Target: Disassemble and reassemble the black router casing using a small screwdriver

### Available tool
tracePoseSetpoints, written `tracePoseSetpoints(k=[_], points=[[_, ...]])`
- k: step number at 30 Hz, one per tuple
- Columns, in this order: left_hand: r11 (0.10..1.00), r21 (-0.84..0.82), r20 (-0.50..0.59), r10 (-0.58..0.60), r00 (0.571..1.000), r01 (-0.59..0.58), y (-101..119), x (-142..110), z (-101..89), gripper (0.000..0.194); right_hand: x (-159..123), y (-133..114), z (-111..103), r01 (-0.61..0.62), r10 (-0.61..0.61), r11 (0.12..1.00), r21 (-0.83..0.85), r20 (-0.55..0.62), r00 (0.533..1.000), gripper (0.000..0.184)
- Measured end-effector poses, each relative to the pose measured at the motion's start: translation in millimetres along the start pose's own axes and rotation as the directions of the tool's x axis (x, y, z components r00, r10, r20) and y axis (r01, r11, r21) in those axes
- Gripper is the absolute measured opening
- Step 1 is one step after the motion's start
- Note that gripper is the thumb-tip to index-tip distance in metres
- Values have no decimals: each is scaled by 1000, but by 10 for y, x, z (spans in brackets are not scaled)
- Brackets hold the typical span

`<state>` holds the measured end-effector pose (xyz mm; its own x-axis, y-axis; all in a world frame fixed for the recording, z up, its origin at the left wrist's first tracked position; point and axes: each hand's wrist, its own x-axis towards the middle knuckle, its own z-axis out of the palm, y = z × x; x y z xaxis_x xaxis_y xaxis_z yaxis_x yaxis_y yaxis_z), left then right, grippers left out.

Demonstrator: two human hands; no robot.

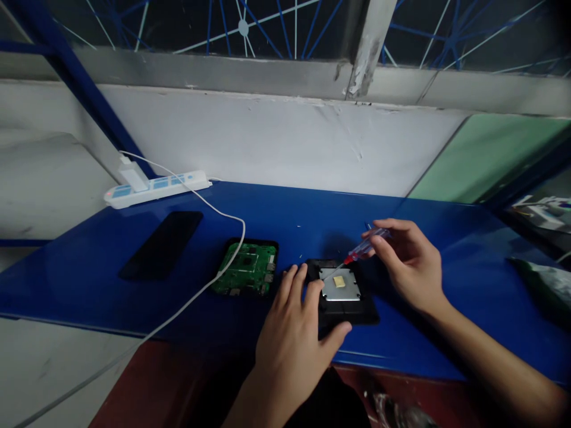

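Observation:
My right hand [410, 264] grips a screwdriver [360, 246] with a clear handle and a red collar. Its thin shaft slants down to the left, and the tip meets the left side of a silver metal plate [341, 292] near my fingers. That plate, with a small yellowish square pad [339, 282] on it, sits in a black plastic cover [368, 306]. My left hand [297, 321] rests with fingers spread on the cover's left edge. Just left of it lies a green circuit board [245, 267] in a black casing.
A white power strip [158, 189] with a plugged-in white adapter [134, 174] stands at the back left. Its white cable [196, 292] crosses over the circuit board. A flat black object [163, 245] lies on the blue table [285, 208]. At the right edge is a dark green and silvery bag [546, 285].

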<state>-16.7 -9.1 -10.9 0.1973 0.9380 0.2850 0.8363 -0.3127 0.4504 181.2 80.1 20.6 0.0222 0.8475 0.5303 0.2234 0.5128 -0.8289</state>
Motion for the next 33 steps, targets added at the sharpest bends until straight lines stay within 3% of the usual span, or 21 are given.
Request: tracePoseSetpoints(k=[33], points=[[1000,-3,-48,23,999,-23,-35,-8,19,48,-9,4,-14,28,-27,999,-18,33,999,24]])
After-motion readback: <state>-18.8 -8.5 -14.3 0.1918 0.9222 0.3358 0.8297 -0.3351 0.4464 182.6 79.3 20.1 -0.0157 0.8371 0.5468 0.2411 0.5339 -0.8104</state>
